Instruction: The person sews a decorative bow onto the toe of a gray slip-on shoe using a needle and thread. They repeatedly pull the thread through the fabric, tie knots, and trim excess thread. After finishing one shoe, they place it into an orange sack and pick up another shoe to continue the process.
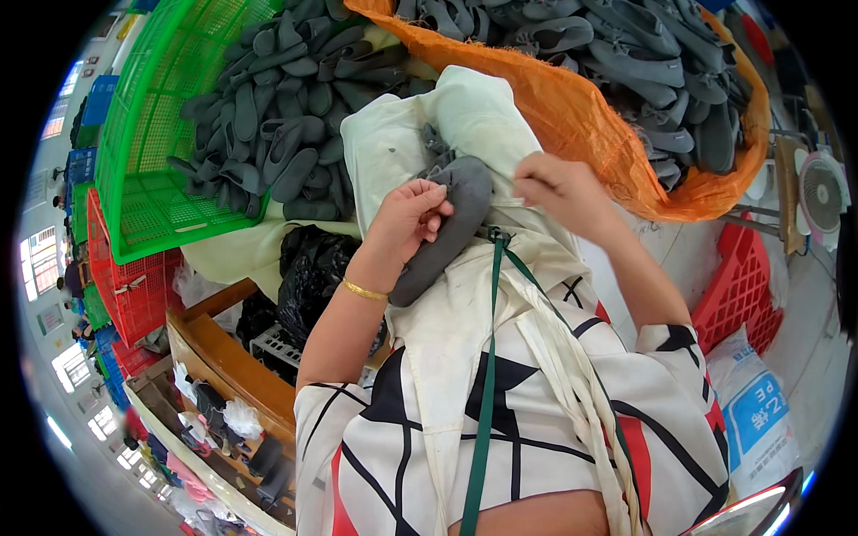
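A dark grey soft shoe (462,210) lies sole up across my lap, on the off-white apron (500,116). My left hand (413,217) is closed at the shoe's near-left edge, thumb and fingers pinched against it. To the right of the shoe, and apart from it, my right hand (561,192) is raised with its fingers drawn together in a pinch. It is slightly blurred, and anything thin between its fingertips is too small to make out. A bit of grey material (435,143) shows at the shoe's far end.
A green plastic basket (143,161) at the far left holds a heap of grey shoes. An orange sack (572,116) at the far right holds more. Beside my left arm are a black plastic bag (313,268) and a wooden drawer (223,357). Red crates and a fan (820,192) stand around.
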`<action>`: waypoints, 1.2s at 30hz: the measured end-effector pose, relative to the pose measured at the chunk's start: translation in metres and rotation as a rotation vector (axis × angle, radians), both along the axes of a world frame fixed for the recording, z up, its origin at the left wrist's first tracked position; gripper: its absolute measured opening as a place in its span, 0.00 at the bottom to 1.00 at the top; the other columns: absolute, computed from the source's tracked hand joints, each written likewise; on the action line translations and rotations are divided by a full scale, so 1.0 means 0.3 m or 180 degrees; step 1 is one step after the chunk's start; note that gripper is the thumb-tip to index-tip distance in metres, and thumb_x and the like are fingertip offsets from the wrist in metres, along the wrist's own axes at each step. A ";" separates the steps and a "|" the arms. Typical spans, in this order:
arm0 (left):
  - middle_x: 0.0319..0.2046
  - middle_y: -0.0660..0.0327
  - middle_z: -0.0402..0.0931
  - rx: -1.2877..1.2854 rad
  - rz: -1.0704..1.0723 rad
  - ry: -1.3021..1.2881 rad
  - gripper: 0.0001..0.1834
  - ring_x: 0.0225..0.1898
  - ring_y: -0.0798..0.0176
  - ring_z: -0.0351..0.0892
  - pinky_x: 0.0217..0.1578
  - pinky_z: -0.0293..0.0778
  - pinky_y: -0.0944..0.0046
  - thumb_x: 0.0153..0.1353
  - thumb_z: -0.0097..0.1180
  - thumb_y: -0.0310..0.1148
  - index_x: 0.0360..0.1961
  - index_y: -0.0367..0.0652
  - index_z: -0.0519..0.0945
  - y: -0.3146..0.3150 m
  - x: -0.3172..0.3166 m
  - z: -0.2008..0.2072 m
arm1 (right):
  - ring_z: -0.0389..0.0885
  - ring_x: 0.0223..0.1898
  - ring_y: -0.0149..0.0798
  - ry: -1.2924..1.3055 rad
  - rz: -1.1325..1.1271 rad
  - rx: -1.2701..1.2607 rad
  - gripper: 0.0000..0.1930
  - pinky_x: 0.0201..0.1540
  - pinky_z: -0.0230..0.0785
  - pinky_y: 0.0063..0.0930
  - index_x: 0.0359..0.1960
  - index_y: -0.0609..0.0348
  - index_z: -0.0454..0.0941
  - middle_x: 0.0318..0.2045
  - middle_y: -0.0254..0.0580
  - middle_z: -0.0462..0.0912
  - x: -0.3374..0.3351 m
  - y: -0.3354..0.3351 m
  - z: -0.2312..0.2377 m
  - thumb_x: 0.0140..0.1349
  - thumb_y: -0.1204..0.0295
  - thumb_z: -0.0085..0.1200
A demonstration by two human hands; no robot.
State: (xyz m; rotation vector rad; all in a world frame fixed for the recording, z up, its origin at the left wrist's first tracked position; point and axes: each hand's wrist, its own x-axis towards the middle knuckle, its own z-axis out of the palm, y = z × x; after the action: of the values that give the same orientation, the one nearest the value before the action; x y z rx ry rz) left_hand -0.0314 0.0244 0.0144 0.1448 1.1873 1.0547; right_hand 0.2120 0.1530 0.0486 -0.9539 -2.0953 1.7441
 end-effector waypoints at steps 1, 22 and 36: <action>0.26 0.64 0.82 -0.0018 -0.0247 0.0372 0.07 0.22 0.77 0.73 0.21 0.68 0.76 0.65 0.61 0.33 0.31 0.43 0.78 0.002 -0.005 0.004 | 0.82 0.34 0.34 0.0064 0.0030 0.0514 0.02 0.38 0.74 0.27 0.38 0.56 0.78 0.31 0.38 0.82 -0.041 -0.016 -0.035 0.66 0.75 0.54; 0.28 0.66 0.80 -0.0058 -0.0699 0.1540 0.07 0.23 0.78 0.70 0.21 0.66 0.75 0.65 0.62 0.33 0.35 0.41 0.81 -0.005 -0.038 -0.031 | 0.80 0.29 0.38 0.0965 -0.0115 0.0421 0.04 0.29 0.73 0.29 0.38 0.53 0.77 0.29 0.37 0.78 -0.288 -0.067 -0.242 0.66 0.69 0.57; 0.28 0.66 0.80 0.0218 -0.0190 0.0211 0.06 0.21 0.77 0.71 0.20 0.69 0.75 0.71 0.56 0.34 0.37 0.46 0.76 -0.046 -0.074 -0.066 | 0.72 0.30 0.36 0.2052 -0.5258 -0.1345 0.09 0.56 0.78 0.46 0.31 0.63 0.68 0.27 0.38 0.71 0.647 0.458 -0.634 0.71 0.74 0.47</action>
State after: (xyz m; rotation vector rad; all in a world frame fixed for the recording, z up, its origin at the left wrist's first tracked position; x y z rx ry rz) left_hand -0.0537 0.0106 -0.0055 0.2688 1.2000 1.0452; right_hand 0.4060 0.2905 -0.1417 -1.3003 -0.1391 1.1369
